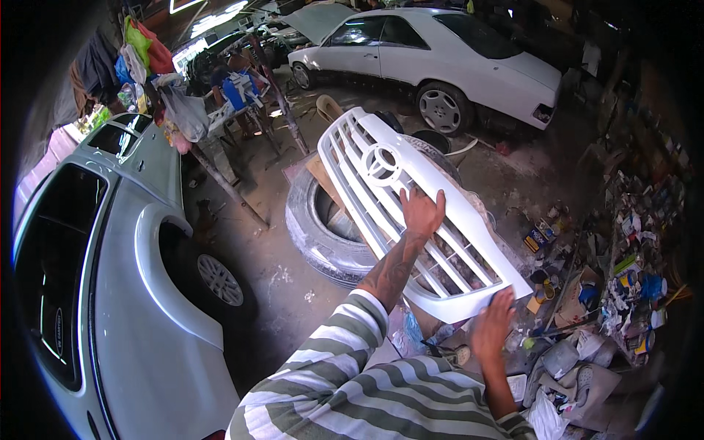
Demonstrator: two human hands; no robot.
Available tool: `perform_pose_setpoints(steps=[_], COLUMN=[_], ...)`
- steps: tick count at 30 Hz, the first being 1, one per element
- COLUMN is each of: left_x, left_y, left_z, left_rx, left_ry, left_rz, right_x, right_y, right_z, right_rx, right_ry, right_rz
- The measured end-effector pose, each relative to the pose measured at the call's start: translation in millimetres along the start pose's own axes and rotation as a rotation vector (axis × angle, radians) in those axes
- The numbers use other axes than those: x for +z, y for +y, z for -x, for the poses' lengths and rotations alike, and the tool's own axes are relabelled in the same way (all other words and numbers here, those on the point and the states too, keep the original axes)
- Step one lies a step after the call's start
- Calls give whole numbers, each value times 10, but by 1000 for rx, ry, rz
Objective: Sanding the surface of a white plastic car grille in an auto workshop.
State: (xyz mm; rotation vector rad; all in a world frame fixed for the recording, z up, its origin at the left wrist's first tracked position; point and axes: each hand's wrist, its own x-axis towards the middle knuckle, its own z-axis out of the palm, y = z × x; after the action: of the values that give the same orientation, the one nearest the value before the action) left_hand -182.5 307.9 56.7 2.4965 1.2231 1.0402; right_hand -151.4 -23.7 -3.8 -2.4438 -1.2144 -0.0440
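Note:
A large white car grille (460, 209) lies tilted across the middle, with long slats and a round ring emblem (381, 165) toward its far end. My left hand (423, 211) is on the slats just below the ring, thumb out and fingers bent over a bar. At the near right corner of the grille, my right hand (493, 326) lies along the edge with its fingers stretched out, slightly blurred. Whether anything sits beneath that palm is hidden. Under the grille is a grey, dusty tire (323, 246), partly covered by it.
To the left stands a pale car (147, 315) with a bulging wheel arch; a white coupe (433, 62) is parked at the back. Bags and tools crowd a stand (246, 95) at the far left. Cans, boxes and scraps (634, 257) pile up on the right.

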Motion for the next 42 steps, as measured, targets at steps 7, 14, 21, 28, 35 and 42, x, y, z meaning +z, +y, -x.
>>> perform_pose_setpoints(steps=[7,14,21,28,35,42], left_x=[9,-31,-24,74,-3,-37], left_y=[7,50,-16,-33,35,19], left_z=[7,-1,25,-9,-51,27], left_rx=[-5,-7,-12,8,-19,3], left_ry=[-17,-4,-13,81,19,-30], left_rz=[-26,38,64,30,26,48], right_x=[-85,-106,-67,-11,-151,-80], right_y=[205,184,-45,-6,165,76], right_z=[-106,-108,164,87,-196,4], right_rx=[111,83,8,-4,177,53], right_ry=[21,-33,-127,-1,-12,-59], right_rz=[33,-4,3,-15,10,14])
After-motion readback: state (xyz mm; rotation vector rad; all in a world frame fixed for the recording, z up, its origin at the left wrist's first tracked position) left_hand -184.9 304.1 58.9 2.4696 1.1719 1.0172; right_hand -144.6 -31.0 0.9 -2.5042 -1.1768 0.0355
